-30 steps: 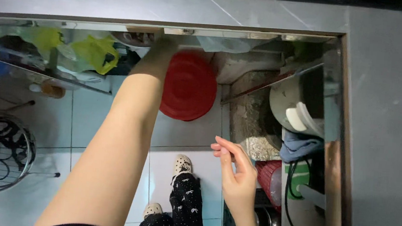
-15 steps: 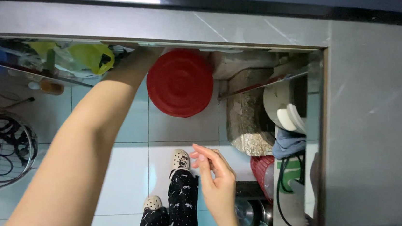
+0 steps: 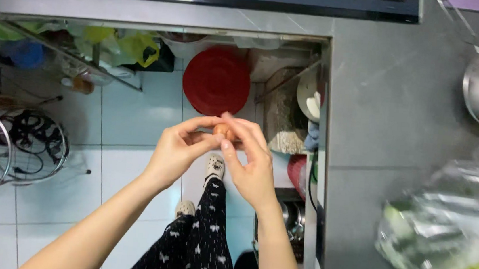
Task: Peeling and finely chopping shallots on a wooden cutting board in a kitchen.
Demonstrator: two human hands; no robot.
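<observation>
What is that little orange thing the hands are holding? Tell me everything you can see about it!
The small orange-brown thing is rounded and looks smooth; what it is cannot be told. Only a little of it shows, because fingertips cover most of it. The left hand pinches it from one side and the right hand from the other, so both touch it. It is held in the air above the white floor tiles, in front of a red round lid.
</observation>
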